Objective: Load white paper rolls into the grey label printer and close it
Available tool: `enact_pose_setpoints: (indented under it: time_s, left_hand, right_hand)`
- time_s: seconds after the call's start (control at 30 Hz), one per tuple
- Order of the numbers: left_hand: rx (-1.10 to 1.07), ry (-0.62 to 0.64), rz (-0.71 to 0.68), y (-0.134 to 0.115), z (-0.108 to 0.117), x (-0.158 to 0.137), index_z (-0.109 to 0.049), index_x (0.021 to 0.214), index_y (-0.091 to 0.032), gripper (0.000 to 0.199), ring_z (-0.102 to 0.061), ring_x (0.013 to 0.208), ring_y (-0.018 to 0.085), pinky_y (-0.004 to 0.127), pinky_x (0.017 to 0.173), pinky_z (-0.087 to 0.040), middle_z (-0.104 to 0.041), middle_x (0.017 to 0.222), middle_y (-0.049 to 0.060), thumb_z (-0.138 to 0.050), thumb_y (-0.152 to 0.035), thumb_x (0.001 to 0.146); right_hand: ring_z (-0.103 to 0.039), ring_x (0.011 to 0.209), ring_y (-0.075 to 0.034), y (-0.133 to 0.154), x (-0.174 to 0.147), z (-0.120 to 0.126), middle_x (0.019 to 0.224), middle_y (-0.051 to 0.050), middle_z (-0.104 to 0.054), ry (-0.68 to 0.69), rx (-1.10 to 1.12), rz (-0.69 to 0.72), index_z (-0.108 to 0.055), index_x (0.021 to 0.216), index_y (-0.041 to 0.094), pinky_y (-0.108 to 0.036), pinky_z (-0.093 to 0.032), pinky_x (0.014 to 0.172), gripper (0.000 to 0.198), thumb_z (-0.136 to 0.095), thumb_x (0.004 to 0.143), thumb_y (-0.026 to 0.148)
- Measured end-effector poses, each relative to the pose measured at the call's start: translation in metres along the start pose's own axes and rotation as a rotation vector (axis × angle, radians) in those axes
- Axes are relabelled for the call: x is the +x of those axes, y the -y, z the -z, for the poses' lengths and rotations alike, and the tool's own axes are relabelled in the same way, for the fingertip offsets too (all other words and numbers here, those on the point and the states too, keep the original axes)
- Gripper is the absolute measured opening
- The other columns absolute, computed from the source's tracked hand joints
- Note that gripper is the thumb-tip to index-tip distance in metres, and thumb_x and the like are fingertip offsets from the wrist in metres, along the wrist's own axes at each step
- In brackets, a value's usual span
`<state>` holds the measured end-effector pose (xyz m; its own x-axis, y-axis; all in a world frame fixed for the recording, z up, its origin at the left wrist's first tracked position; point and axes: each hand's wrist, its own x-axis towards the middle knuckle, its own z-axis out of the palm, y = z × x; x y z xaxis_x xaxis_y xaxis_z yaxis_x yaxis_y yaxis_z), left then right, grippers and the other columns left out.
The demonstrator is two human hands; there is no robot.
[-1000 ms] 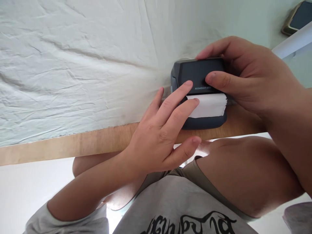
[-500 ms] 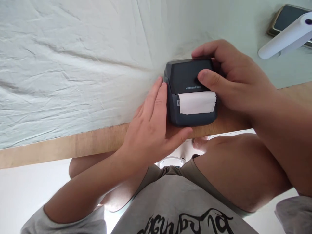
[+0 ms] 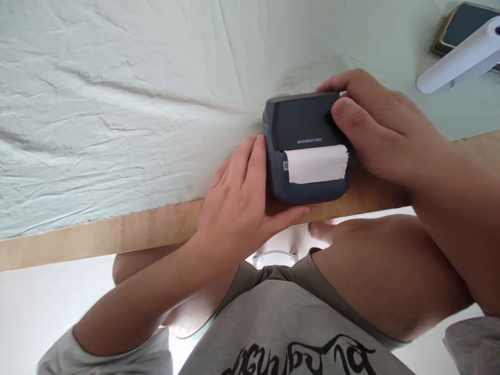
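Note:
A dark label printer (image 3: 304, 117), marked NIIMBOT, sits at the wooden edge of the table. A torn-edged strip of white paper (image 3: 318, 164) sticks out of its front slot. My left hand (image 3: 238, 203) rests along the printer's left side, its fingers stretched out and the thumb reaching below the front edge. Around the right side curls my right hand (image 3: 385, 125), with the thumb on the lid's right edge and a finger at the back corner. Its other fingers are hidden.
A wrinkled pale green cloth (image 3: 136, 104) covers the table, leaving a bare wooden edge (image 3: 97, 237) at the front. At the far right, a white rod-shaped object (image 3: 457, 57) lies over a dark phone-like device (image 3: 464, 23). My legs are below the edge.
My right hand has slid slightly to the right, its thumb drawn from the lid's surface to its right edge. My left fingertips have moved a little down the printer's side.

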<state>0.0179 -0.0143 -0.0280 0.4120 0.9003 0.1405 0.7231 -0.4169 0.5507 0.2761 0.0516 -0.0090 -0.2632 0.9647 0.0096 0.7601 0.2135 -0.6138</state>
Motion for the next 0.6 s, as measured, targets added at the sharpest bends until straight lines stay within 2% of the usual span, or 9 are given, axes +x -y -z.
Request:
enact_pose_setpoints:
  time_s: [0.1,0.2,0.33,0.43,0.5,0.6]
  left_hand:
    - [-0.010,-0.025,-0.018,0.001,-0.002,0.000,-0.039,0.169,-0.020,0.108,-0.058,0.153,0.040,0.057,0.126,-0.053,-0.056,0.166,0.020,-0.071,-0.087,0.091]
    - [-0.004,-0.026,-0.015,0.002,-0.002,0.001,-0.040,0.169,-0.021,0.108,-0.057,0.153,0.041,0.058,0.127,-0.052,-0.055,0.166,0.019,-0.078,-0.083,0.089]
    - [-0.021,0.006,0.033,-0.001,0.002,0.004,-0.044,0.168,-0.023,0.111,-0.059,0.150,0.044,0.062,0.125,-0.053,-0.056,0.166,0.018,-0.081,-0.085,0.083]
    - [0.028,0.034,0.126,-0.009,0.006,0.008,-0.049,0.165,-0.023,0.107,-0.060,0.150,0.042,0.058,0.127,-0.053,-0.059,0.165,0.015,-0.091,-0.073,0.080]
    - [0.057,0.042,0.165,-0.014,0.008,0.010,-0.051,0.164,-0.022,0.106,-0.062,0.149,0.040,0.055,0.127,-0.053,-0.062,0.164,0.013,-0.096,-0.065,0.078]
    - [0.070,0.028,0.158,-0.017,0.009,0.012,-0.052,0.165,-0.019,0.108,-0.065,0.146,0.039,0.053,0.125,-0.054,-0.065,0.161,0.013,-0.096,-0.065,0.077]
  right_hand:
    - [-0.049,0.086,-0.003,-0.001,0.000,0.001,0.100,-0.003,-0.061,-0.006,0.006,0.011,-0.060,0.143,0.029,-0.024,-0.041,0.082,0.093,-0.022,0.095,0.099]
    - [-0.049,0.086,-0.004,-0.002,0.000,0.003,0.101,-0.003,-0.062,0.010,-0.009,0.001,-0.058,0.144,0.030,-0.025,-0.043,0.084,0.095,-0.019,0.094,0.101]
    - [-0.054,0.087,-0.004,-0.002,0.001,0.008,0.109,-0.002,-0.065,0.103,-0.097,0.032,-0.052,0.149,0.031,-0.026,-0.046,0.083,0.099,-0.009,0.094,0.101]
    - [-0.058,0.086,-0.004,-0.001,0.003,0.010,0.106,0.000,-0.065,0.169,-0.166,0.038,-0.031,0.165,0.037,-0.027,-0.050,0.086,0.109,0.004,0.087,0.104]
    - [-0.061,0.089,-0.005,0.000,0.003,0.010,0.108,0.001,-0.065,0.207,-0.183,0.012,-0.014,0.171,0.042,-0.032,-0.055,0.094,0.112,0.009,0.082,0.106]
    - [-0.065,0.108,-0.010,0.002,0.002,0.011,0.123,0.000,-0.063,0.256,-0.174,0.014,-0.005,0.173,0.046,-0.043,-0.057,0.110,0.114,0.011,0.079,0.107]
